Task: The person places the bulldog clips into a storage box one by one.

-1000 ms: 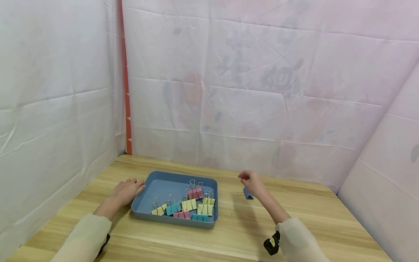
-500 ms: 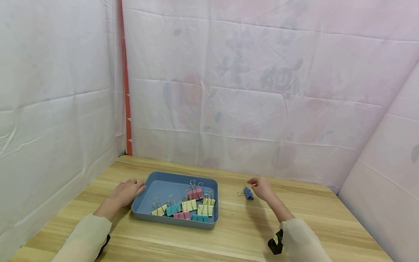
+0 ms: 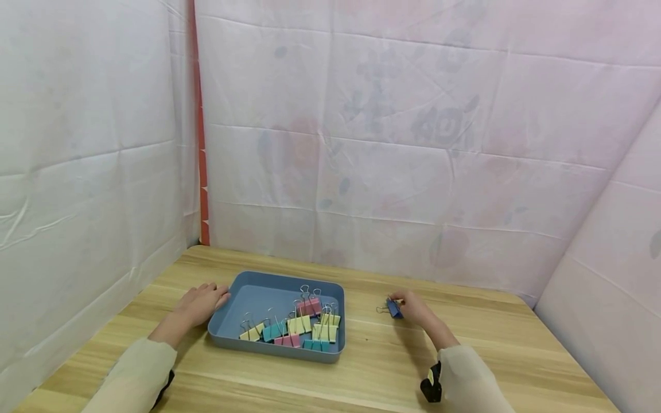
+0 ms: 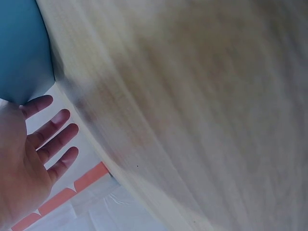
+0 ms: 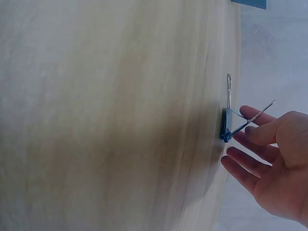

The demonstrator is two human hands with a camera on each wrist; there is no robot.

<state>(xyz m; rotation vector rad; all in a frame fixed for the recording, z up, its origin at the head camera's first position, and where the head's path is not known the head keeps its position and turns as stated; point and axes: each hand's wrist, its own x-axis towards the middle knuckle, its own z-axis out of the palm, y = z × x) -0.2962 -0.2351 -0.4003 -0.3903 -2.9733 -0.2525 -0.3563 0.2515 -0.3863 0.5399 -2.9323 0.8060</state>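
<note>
A blue binder clip with wire handles lies on the wooden table, right of the tray. My right hand reaches down to it from the right. In the right wrist view, the thumb and forefinger pinch one raised wire handle of the clip, while the other fingers stay loosely bent beside it. My left hand rests with extended fingers at the left wall of a blue-grey tray. The left wrist view shows those fingertips near the tray's corner.
Several binder clips in yellow, teal and pink, such as a pink one, lie in the front and right part of the tray. The wooden table ends at white hanging sheets behind and at both sides.
My right hand has moved right and then down onto the blue binder clip, and its fingers have taken hold of a handle. The clip has shifted slightly. My left hand has stayed in place.
</note>
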